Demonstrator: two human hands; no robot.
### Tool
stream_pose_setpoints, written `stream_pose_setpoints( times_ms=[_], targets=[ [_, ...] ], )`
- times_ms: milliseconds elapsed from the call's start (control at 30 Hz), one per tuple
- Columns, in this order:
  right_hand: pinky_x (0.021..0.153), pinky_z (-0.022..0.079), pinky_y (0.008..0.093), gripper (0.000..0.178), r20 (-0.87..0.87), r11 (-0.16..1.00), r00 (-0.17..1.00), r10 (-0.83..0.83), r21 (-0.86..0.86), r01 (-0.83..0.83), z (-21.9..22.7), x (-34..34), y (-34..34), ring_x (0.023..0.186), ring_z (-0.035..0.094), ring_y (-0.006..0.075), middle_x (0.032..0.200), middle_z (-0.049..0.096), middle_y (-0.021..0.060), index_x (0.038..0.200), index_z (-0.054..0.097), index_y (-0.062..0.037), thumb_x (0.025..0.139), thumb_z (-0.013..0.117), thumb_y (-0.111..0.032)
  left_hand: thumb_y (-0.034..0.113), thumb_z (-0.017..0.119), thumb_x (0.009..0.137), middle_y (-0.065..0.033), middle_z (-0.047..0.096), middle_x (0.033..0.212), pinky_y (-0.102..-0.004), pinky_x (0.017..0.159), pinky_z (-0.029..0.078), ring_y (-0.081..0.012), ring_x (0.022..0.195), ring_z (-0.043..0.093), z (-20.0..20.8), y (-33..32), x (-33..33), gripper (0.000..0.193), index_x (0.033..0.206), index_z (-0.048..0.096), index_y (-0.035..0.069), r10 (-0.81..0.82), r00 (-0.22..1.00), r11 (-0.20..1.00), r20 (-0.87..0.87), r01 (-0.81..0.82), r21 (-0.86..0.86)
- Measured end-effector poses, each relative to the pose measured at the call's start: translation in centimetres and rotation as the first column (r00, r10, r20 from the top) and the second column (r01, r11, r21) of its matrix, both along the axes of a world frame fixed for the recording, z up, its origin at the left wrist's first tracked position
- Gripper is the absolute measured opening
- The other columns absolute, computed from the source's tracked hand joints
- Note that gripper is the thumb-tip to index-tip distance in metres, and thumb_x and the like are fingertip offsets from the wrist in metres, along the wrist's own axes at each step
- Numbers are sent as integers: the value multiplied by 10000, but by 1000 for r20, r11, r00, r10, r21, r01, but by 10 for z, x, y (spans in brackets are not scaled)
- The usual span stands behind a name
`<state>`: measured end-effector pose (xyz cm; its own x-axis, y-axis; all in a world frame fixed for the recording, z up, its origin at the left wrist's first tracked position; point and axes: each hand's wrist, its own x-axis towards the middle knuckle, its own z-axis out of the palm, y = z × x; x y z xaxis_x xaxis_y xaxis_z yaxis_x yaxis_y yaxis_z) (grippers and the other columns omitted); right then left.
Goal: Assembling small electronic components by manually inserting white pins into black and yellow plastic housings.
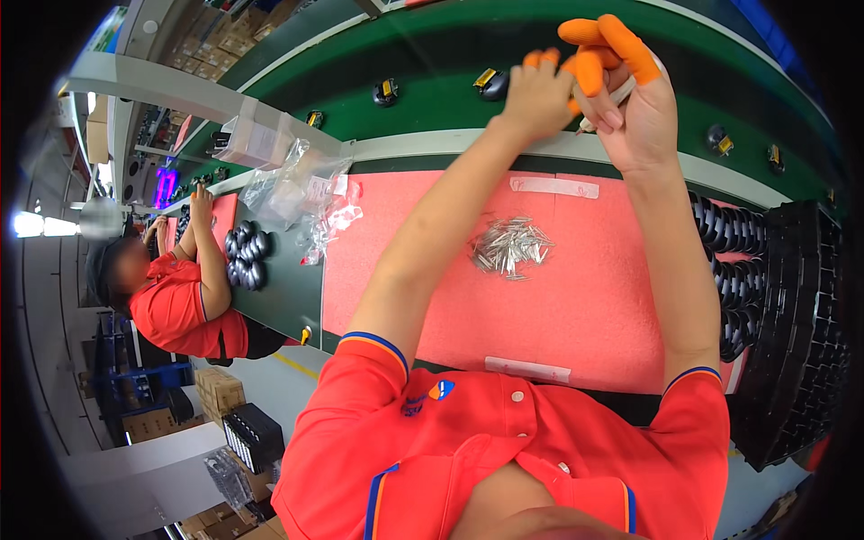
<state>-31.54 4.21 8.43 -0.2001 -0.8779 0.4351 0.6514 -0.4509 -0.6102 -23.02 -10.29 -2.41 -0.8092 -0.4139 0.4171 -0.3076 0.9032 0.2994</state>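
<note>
- At the far left, a co-worker (171,297) in a red shirt sits at the same line, both hands on a pink mat, with a cluster of dark round parts (247,256) just beside the arm.
- Next along, clear plastic bags (301,193) lie bunched on the surface near a small clear box (247,142).
- Spread in front of the person is a pink mat (594,297), with a heap of small silvery metal pins (509,245) near its middle, well short of the hands.
- Beyond the mat runs a green conveyor belt (432,67) carrying dark round pieces with yellow tabs, one (491,83) touching or just beside the left fingertips.
- The left hand (537,94), orange cots on its fingertips, reaches over the belt edge; its grip looks curled on or around that piece, though I cannot tell whether it truly holds it.
- The right hand (630,99), also in orange cots, is clenched around a slim pale tool (607,103) pointing down toward the left hand.
- Judged from this, the step in hand is bringing a belt piece together with the tool tip; the next move would call for steadying the piece and lining the tip up finely.
- Stacked dark trays (796,333) of black ring parts stand at the right.
</note>
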Motion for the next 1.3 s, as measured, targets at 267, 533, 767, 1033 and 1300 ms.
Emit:
stream_pose_setpoints(
  times_ms=[267, 533, 767, 1033, 1300],
  targets=[
    [377, 232, 196, 391, -132, 999, 991, -7, 50, 14, -2, 13, -5, 382, 287, 34, 633, 517, 28, 1151, 623, 104, 1039, 444, -225, 329, 740, 815, -196, 511, 1301, -452, 966, 460, -372, 1168, 543, 21, -32, 78, 565, 1312, 570, 121, 315, 917, 933, 243, -346, 98],
    [323, 271, 248, 658, 390, 965, 890, 234, 18, -262, 6, 7, -1, 329, 372, 108, 641, 627, 94, 1082, 697, 40, 1004, 367, -524, 79, 748, 656, -133, 566, 977, -374, 797, 508, -305, 913, 606, 67, 91, 94, 391, 1038, 664, 65, 106, 974, 899, -201, -8, 438],
    [337, 268, 264, 745, 420, 933, 840, 343, -53, -355, 3, 22, 5, 340, 346, 127, 581, 534, 68, 1125, 676, 48, 971, 354, -606, 13, 785, 708, -19, 640, 866, -213, 656, 500, -52, 729, 584, 91, 130, 102, 297, 966, 638, 3, 110, 921, 856, -373, 102, 507],
    [357, 292, 275, 715, 418, 894, 793, 444, -155, -420, 12, 29, 17, 355, 359, 134, 569, 496, 75, 1192, 643, 51, 994, 329, -560, 31, 800, 689, -34, 646, 818, -224, 631, 492, -73, 693, 588, 106, 145, 104, 284, 928, 647, 9, 169, 883, 743, -439, 178, 645],
    [344, 268, 216, 642, 123, 897, 919, 376, -299, -327, 15, 35, 23, 333, 300, 72, 534, 487, 26, 1194, 622, 59, 1033, 283, -462, 31, 780, 661, -39, 624, 762, -238, 587, 445, -95, 642, 551, 103, 147, 106, 240, 858, 643, 24, 146, 825, 783, -546, 241, 574]
  ],
)
